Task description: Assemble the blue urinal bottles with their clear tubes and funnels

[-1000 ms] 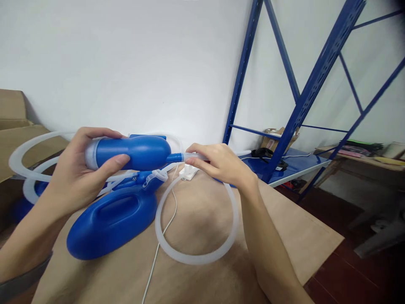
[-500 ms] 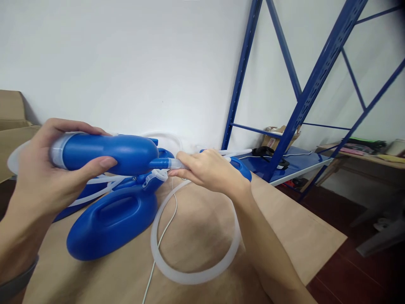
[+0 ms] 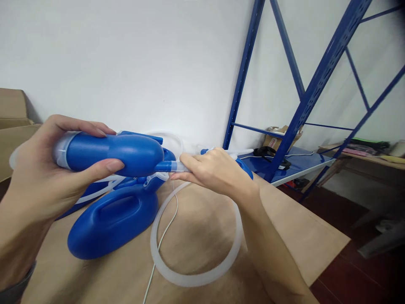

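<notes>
My left hand (image 3: 47,164) is wrapped round a blue plastic funnel-shaped piece (image 3: 126,153) with a translucent collar at its wide end. The piece lies sideways, its narrow spout pointing right. My right hand (image 3: 215,171) is closed on the end of a translucent hose (image 3: 190,279), which sits over the tip of the spout. From there the hose loops down over the table. Below the funnel-shaped piece lies a blue plastic bottle (image 3: 117,228) with a moulded handle and a translucent cap at its neck. My fingers hide part of the joint between hose and spout.
More blue bottles and hoses lie behind the hands on the brown tabletop (image 3: 303,228). A thin white cord (image 3: 164,236) runs inside the hose loop. Cardboard boxes (image 3: 15,135) stand at left, a blue metal rack (image 3: 294,122) at right. The wall is close behind.
Both hands, with the funnel-shaped piece and the hose end, have shifted slightly right in view. The grips look the same, and the bottle below stays put.
</notes>
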### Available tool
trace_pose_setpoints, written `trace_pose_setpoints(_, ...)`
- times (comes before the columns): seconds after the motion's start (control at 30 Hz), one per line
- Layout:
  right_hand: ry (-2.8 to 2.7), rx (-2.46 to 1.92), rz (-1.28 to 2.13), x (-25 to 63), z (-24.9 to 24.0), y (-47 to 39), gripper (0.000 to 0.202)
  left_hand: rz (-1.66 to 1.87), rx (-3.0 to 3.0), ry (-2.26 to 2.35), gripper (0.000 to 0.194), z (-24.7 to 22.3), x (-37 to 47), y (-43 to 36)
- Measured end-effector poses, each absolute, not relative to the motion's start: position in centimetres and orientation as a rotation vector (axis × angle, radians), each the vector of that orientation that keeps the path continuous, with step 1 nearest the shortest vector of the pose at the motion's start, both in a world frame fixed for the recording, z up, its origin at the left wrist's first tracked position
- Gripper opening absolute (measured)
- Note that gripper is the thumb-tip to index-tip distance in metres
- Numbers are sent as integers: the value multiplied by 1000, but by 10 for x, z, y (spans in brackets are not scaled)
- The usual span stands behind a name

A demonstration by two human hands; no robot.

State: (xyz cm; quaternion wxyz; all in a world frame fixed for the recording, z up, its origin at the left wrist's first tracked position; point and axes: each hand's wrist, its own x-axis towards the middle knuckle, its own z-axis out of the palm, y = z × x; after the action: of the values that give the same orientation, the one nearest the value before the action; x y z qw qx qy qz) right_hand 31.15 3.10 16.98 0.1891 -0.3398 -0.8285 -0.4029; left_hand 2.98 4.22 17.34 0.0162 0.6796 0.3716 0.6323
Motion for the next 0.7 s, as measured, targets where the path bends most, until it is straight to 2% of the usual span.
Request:
trace_pose_setpoints(0.1, -2321, -931, -1140, 311, 170, 29, 69, 1920, 2183, 1069, 48, 168, 24, 46)
trace_pose_setpoints(0.2, -2324, -964, -1135, 310, 171, 26, 66, 1894, 2115, 1220, 43, 166, 25, 46)
trace_pose_setpoints(0.43, -2495, -1121, -1054, 308, 173, 28, 47, 1811, 2135, 1494, 50, 163, 35, 41)
trace_pose_setpoints(0.7, -2481, -1105, -1065, 305, 174, 25, 53, 1789, 1923, 1422, 50, 161, 41, 41)
